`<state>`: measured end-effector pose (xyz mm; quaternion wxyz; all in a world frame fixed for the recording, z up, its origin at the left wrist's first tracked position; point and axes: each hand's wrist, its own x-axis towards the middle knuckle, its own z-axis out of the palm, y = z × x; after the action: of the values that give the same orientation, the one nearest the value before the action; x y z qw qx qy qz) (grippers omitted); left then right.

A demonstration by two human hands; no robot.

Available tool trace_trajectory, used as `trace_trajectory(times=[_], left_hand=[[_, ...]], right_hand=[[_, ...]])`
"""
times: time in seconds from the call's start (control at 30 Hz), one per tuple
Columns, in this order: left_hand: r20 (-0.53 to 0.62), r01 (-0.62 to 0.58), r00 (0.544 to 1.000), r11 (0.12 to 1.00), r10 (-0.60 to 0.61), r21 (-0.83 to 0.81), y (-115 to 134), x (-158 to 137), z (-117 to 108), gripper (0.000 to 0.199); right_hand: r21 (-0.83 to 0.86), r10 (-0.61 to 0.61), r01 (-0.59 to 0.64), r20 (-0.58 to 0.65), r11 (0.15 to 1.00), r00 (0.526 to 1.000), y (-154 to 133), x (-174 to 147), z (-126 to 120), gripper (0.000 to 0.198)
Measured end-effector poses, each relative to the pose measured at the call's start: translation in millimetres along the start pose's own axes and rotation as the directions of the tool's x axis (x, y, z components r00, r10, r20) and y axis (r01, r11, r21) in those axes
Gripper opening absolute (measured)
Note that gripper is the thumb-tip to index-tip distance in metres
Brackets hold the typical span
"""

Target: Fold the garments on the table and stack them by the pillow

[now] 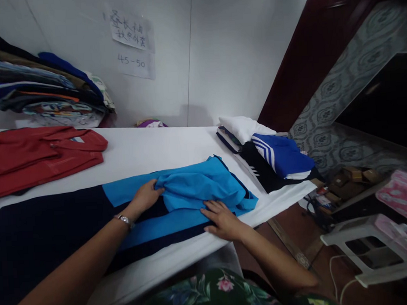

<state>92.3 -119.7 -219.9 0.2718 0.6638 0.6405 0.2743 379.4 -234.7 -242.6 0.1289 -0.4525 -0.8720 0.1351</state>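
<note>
A bright blue and navy jacket [201, 182] lies across the white table, its bright blue end loosely bunched toward the right and its navy part stretching off to the left edge. My left hand [146, 196], with a metal watch on the wrist, is closed on a fold of the blue cloth. Flat on the jacket's near edge rests my right hand [223, 220], fingers spread on the fabric. To the left a red collared garment [43, 154] is laid out on the table.
Folded clothes, including a blue striped garment [282, 155] and a white one [245, 127], are piled at the table's right end. A tall clothes stack [50, 90] stands at back left. A plastic stool [375, 248] and boxes [353, 176] are on the right.
</note>
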Motion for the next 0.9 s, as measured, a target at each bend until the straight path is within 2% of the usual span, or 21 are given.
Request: trace_trajectory(times=[0.07,0.13,0.17,0.23,0.3,0.33,0.37,0.4,0.47,0.53,0.6,0.77,0.9], left_hand=[[-0.012,-0.015,1.0,0.979,0.018,0.203,-4.8,-2.6,1.0,0.035],[-0.086,-0.102,0.987,0.946,0.134,0.309,3.5,-8.8,-0.5,0.042],[-0.13,-0.175,0.965,0.925,0.23,0.337,11.2,-12.7,-1.5,0.044],[-0.157,-0.354,0.884,0.85,0.441,0.39,28.2,-20.5,-1.5,0.045],[-0.082,-0.499,0.805,0.746,0.587,0.441,39.7,-26.1,3.6,0.049],[-0.023,-0.542,0.784,0.703,0.62,0.46,41.1,-27.5,8.3,0.053],[0.043,-0.566,0.78,0.674,0.624,0.474,39.3,-27.8,14.2,0.057],[0.108,-0.571,0.791,0.664,0.602,0.483,34.4,-27.1,20.7,0.061],[0.223,-0.543,0.835,0.686,0.503,0.484,18.4,-23.7,33.4,0.066],[0.306,-0.509,0.86,0.723,0.408,0.467,1.0,-19.3,42.4,0.07],[0.345,-0.497,0.863,0.744,0.369,0.447,-10.8,-16.0,46.0,0.072],[0.373,-0.488,0.861,0.77,0.346,0.411,-12.2,-14.1,41.5,0.071],[0.416,-0.479,0.856,0.777,0.308,0.409,-7.4,-13.6,37.7,0.072]], right_hand=[[0.053,-0.034,0.034,-0.002,0.998,0.999,-0.2,-0.9,1.0,0.05],[0.145,-0.08,0.103,-0.157,0.984,0.984,-0.3,-2.7,-7.7,0.038],[0.179,-0.09,0.141,-0.265,0.974,0.96,1.1,-3.7,-14.8,0.034],[0.194,-0.052,0.164,-0.479,0.967,0.876,8.3,-4.6,-31.1,0.032],[0.159,0.025,0.092,-0.613,0.983,0.79,21.2,-3.3,-44.8,0.033],[0.131,0.064,0.026,-0.638,0.991,0.767,28.9,-1.8,-48.8,0.034],[0.095,0.101,-0.053,-0.635,0.994,0.766,36.5,0.0,-50.1,0.037],[0.05,0.139,-0.137,-0.599,0.989,0.788,43.5,2.0,-48.7,0.041],[-0.064,0.221,-0.276,-0.442,0.959,0.87,53.6,5.3,-38.4,0.05],[-0.179,0.277,-0.329,-0.261,0.927,0.925,57.4,6.9,-22.9,0.055],[-0.25,0.289,-0.322,-0.161,0.913,0.944,56.3,7.0,-9.2,0.056],[-0.263,0.307,-0.33,-0.124,0.907,0.943,50.0,6.0,-2.4,0.058],[-0.119,0.28,-0.299,-0.153,0.947,0.948,55.9,-0.8,-15.5,0.059]])
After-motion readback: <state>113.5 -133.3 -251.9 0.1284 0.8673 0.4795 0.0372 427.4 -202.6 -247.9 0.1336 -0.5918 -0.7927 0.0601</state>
